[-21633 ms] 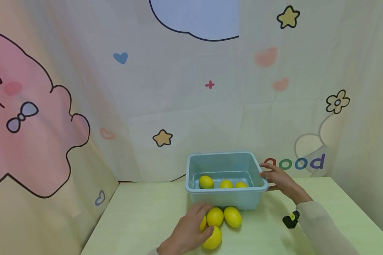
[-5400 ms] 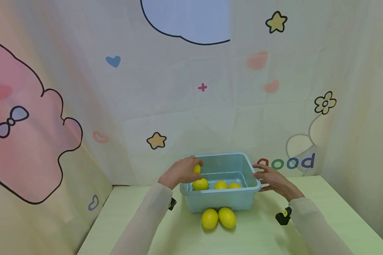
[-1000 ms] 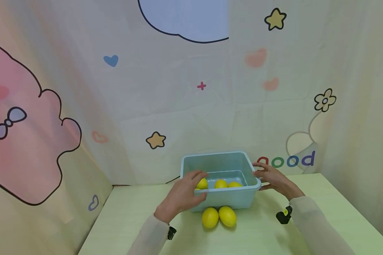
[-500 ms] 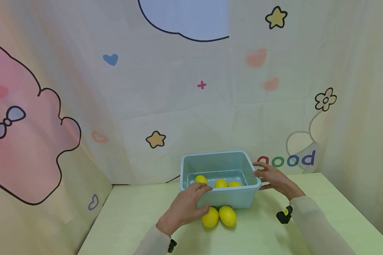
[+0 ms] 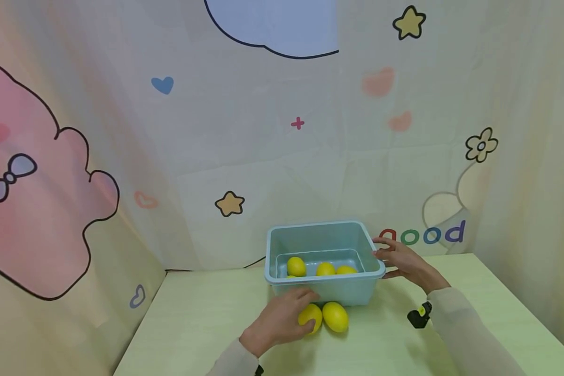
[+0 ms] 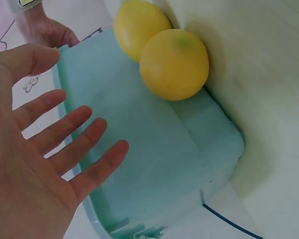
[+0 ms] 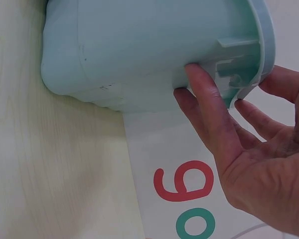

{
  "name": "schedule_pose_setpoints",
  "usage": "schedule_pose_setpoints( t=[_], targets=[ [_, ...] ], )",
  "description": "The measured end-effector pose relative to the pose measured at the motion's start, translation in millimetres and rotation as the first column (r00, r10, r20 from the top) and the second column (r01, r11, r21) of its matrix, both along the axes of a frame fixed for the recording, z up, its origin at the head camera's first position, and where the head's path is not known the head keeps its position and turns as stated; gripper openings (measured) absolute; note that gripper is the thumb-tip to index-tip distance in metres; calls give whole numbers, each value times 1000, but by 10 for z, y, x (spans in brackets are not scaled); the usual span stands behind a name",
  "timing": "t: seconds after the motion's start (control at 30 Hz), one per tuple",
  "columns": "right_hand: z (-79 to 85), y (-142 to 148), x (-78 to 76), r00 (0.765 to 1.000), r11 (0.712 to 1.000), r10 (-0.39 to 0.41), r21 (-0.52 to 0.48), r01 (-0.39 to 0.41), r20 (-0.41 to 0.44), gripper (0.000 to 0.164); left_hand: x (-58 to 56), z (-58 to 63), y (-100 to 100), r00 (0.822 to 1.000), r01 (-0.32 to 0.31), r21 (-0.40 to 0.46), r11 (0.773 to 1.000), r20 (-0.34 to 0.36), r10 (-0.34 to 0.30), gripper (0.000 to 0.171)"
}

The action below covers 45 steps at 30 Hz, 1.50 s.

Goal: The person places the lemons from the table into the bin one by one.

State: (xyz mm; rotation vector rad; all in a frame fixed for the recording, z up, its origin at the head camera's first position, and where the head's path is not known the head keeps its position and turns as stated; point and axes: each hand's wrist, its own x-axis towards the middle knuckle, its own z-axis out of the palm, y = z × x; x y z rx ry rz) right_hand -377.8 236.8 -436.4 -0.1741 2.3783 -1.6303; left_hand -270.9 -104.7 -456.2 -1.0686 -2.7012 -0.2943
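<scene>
A light blue plastic bin (image 5: 329, 293) stands on the table against the backdrop, with several yellow lemons (image 5: 296, 266) inside. Two more lemons lie on the table before its front wall, a left lemon (image 5: 311, 317) and a right lemon (image 5: 336, 317). My left hand (image 5: 279, 317) is beside the left lemon, partly covering it in the head view. In the left wrist view its fingers are spread and apart from the near lemon (image 6: 174, 64). My right hand (image 7: 259, 144) holds the bin's right rim, thumb at the rim and fingers against the outer wall.
The pale wooden table (image 5: 207, 324) reaches back to a printed cloth backdrop (image 5: 244, 141). A dark cord (image 5: 254, 262) runs along the back edge, left of the bin. A black wrist device (image 5: 420, 315) sits at the right sleeve.
Over the last second my left hand has come down from the bin's left side to the lemons in front. Before that, it carried a lemon into the bin. The right hand stays at the rim.
</scene>
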Motion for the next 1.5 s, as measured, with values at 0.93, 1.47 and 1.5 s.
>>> schedule_pose_setpoints(
  t=[0.93, 1.47, 1.5],
  targets=[
    [6, -20, 20, 1000, 1000, -12, -10, 12, 0, 65, -151, -382, 106, 994, -50, -140, 989, 88, 63, 51],
    [-9, -8, 10, 1000, 1000, -12, -2, 12, -6, 65, -122, -395, 140, 986, -87, -190, 978, 127, 112, 48],
    [-9, -9, 14, 1000, 1000, -14, -2, 14, -5, 65, -123, -401, 145, 984, -90, -192, 977, 135, 117, 49]
  ],
)
